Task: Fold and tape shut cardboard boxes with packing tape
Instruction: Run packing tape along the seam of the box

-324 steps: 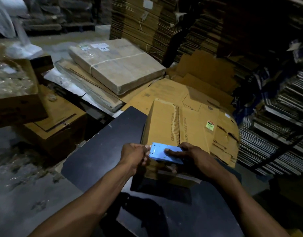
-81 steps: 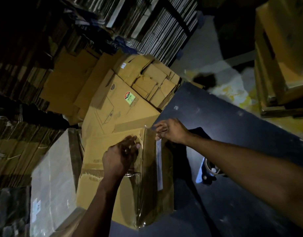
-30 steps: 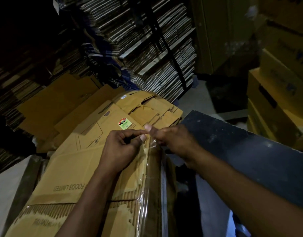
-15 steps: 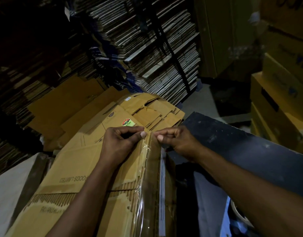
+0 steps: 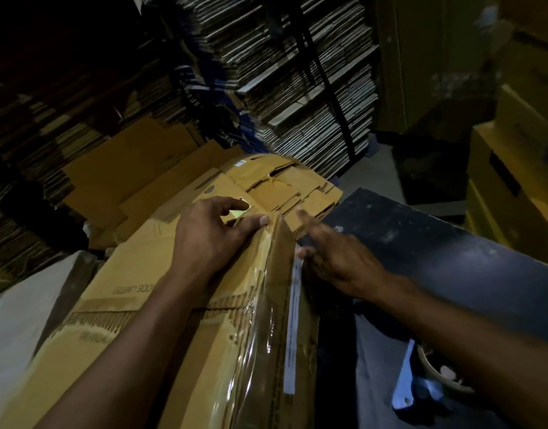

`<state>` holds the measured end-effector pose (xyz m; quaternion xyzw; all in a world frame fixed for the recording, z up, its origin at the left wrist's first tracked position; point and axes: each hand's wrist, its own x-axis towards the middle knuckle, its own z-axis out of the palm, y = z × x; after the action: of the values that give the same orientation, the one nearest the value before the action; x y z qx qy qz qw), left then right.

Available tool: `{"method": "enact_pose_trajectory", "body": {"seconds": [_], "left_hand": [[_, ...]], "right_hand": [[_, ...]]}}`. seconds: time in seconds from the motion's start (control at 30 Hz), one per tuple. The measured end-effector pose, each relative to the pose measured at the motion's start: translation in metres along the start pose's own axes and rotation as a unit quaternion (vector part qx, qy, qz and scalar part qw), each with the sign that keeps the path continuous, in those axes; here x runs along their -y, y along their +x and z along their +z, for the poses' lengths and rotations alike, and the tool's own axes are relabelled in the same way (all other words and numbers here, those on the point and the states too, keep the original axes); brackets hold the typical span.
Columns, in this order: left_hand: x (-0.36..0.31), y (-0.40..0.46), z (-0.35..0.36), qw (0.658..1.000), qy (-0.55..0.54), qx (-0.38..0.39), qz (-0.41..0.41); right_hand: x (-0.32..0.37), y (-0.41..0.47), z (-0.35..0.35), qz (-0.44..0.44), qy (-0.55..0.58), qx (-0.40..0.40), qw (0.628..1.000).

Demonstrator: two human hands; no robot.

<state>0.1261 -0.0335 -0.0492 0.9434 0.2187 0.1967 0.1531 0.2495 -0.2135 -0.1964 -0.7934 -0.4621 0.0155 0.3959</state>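
Currently left hand (image 5: 209,243) presses tape (image 5: 260,292) onto the box (image 5: 161,308) edge, fingers flat; right hand (image 5: 337,258) open, empty. Wrinkled tape may lift.

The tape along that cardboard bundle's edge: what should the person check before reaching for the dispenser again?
1. Clear tape lies down along the edge: ok, though wrinkled.
2. Tape end at the far corner pressed flat: cannot tell, the left hand covers it.
3. Left hand steadies the cardboard bundle: ok.
4. Right hand free, fingers straight: ok.
5. Blue tape dispenser near on the dark table: ok.
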Motion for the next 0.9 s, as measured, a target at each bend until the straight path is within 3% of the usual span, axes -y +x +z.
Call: {"method": "enact_pose_trajectory", "body": {"seconds": [0.1,0.2,0.3,0.37,0.5,0.57,0.7,0.9], "left_hand": [[0.008,-0.021,-0.016,1.000,0.017,0.007,0.000],[0.016,-0.063,-0.042,1.000,-0.009,-0.008,-0.024],[0.022,-0.139,-0.065,0.998,-0.019,-0.040,-0.038],[0.026,-0.191,-0.077,0.997,-0.030,-0.065,-0.023],[0.033,-0.255,-0.078,0.991,-0.123,0.011,0.044],[0.038,-0.265,-0.070,0.989,-0.105,0.055,0.090],[0.046,-0.266,-0.064,0.984,-0.022,0.073,0.158],[0.055,-0.259,-0.064,0.980,0.011,0.070,0.189]], "right_hand": [[0.015,0.013,-0.015,-0.071,0.043,-0.062,0.995],[0.024,0.024,-0.009,-0.175,-0.005,-0.070,0.982],[0.022,0.027,0.004,-0.166,0.039,-0.024,0.985],[0.022,0.030,0.001,-0.166,0.011,-0.008,0.986],[0.031,0.025,-0.022,-0.136,-0.037,0.028,0.990],[0.051,0.012,-0.029,-0.137,-0.046,0.026,0.989],[0.092,-0.018,-0.010,-0.242,-0.069,0.000,0.968],[0.065,-0.058,0.000,-0.189,-0.126,0.025,0.973]]}}
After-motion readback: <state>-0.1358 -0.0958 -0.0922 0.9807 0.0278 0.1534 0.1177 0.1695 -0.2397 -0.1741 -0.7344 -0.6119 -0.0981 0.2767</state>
